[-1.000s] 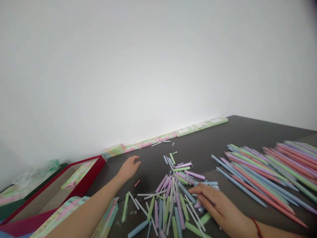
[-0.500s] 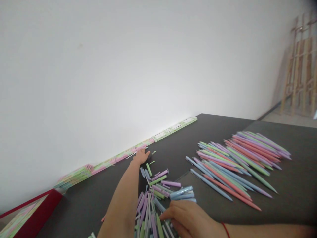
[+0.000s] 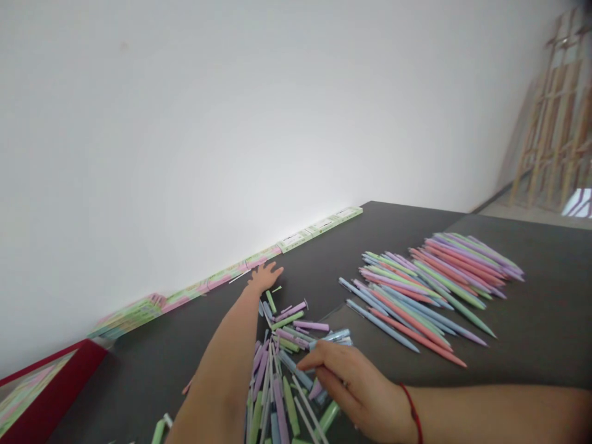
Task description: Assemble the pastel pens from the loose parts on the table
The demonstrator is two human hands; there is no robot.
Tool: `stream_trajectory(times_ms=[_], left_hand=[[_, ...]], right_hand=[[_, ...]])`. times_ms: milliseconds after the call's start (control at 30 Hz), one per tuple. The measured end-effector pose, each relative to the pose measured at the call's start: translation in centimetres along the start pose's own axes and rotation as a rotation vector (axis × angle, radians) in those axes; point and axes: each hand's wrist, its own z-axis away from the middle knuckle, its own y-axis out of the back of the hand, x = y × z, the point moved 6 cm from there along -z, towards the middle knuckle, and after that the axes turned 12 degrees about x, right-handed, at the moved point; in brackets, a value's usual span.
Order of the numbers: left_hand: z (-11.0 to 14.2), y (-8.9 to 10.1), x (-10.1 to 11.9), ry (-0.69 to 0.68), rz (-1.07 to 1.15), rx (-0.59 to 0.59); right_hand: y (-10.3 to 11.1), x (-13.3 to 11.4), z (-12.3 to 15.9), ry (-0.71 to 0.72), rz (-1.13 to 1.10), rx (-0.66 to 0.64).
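My left hand point(image 3: 265, 277) reaches to the far side of the black table with its fingers spread, holding nothing that I can see. Beside it lie a thin white stick point(image 3: 239, 277) and a small green piece point(image 3: 276, 289). Over the right side of a heap of loose pen parts point(image 3: 289, 401) rests my right hand point(image 3: 349, 385), its index finger stretched out and the others loosely bent, with a gap between them. Blue barrels point(image 3: 340, 336) lie just behind it. Purple, green and blue tubes and pale thin refills make up the heap.
Assembled-looking pens point(image 3: 430, 296) in pastel colours lie in rows on the right of the table point(image 3: 393, 225). Flat printed boxes point(image 3: 296, 239) line the wall. A red box point(image 3: 76, 382) stands at left. Wooden frames point(image 3: 552, 117) lean in the back right corner.
The view has shifted slightly. My left hand has spread its fingers and come away from the boxes' edge. My right hand has lifted a little over the heap.
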Motion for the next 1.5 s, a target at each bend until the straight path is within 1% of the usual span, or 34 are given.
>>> stream_trajectory(times_ms=[67,133,267,333,400,467,533,633,700,767,800,867,967,1067,1133,1233,1333,1367,1433,1467,1500], left_hand=[[0.4,-0.9,0.6,-0.024,0.010,-0.039],[1.7,-1.2,0.7,-0.069,0.029,-0.059],[6.2,-0.2,-0.3,-0.169,0.071,-0.067],[8.4,0.5,-0.9,-0.185,0.084,-0.052],[9.8,1.2,-1.4,-0.172,0.091,-0.020],[10.5,2.1,-1.7,-0.158,0.099,0.001],[10.8,3.3,-1.7,-0.165,0.108,-0.006],[11.6,6.0,-1.5,-0.222,0.116,-0.068],[12.8,7.8,-1.1,-0.300,0.116,-0.158],[14.6,9.1,-0.3,-0.397,0.107,-0.268],[15.5,9.6,0.1,-0.436,0.097,-0.308],[16.9,10.1,0.7,-0.482,0.068,-0.349],[17.8,10.4,1.0,-0.482,0.036,-0.341],[17.8,10.8,0.7,-0.427,0.034,-0.289],[17.7,11.5,0.2,-0.363,0.054,-0.234],[18.3,13.5,-0.1,-0.241,0.129,-0.145],[20.3,15.7,0.4,-0.110,0.269,-0.092],[21.3,16.4,0.7,-0.055,0.346,-0.080],[23.8,17.0,0.9,0.243,0.850,-0.084],[25.2,17.0,0.9,0.370,1.022,-0.057],[26.7,17.0,0.8,0.478,1.149,0.005]], right_hand=[[0.6,0.8,-0.2,-0.054,-0.016,0.076],[1.2,1.6,-0.3,-0.116,-0.022,0.143],[1.8,2.9,-0.7,-0.222,-0.032,0.218],[1.8,3.3,-0.9,-0.261,-0.032,0.223],[1.8,3.7,-1.2,-0.291,-0.014,0.219],[1.7,4.1,-1.3,-0.298,0.019,0.208],[1.5,4.2,-1.3,-0.263,0.057,0.173],[1.0,3.9,-1.2,-0.188,0.097,0.093],[0.7,3.6,-1.0,-0.170,0.104,0.050],[0.8,3.5,-1.0,-0.186,0.087,0.046],[1.0,3.5,-1.1,-0.204,0.070,0.062],[1.7,3.8,-1.3,-0.250,0.034,0.121],[2.8,4.6,-1.5,-0.305,0.024,0.210],[3.2,5.1,-1.5,-0.319,0.045,0.239],[3.1,5.0,-1.4,-0.318,0.047,0.232],[2.6,4.3,-1.1,-0.284,0.045,0.191],[1.8,3.2,-0.9,-0.187,0.043,0.109],[1.4,2.8,-0.8,-0.138,0.037,0.068],[0.7,2.0,-0.6,-0.026,0.041,-0.016],[0.3,1.7,-0.5,0.024,0.063,-0.054],[0.1,1.5,-0.3,0.066,0.099,-0.086]])
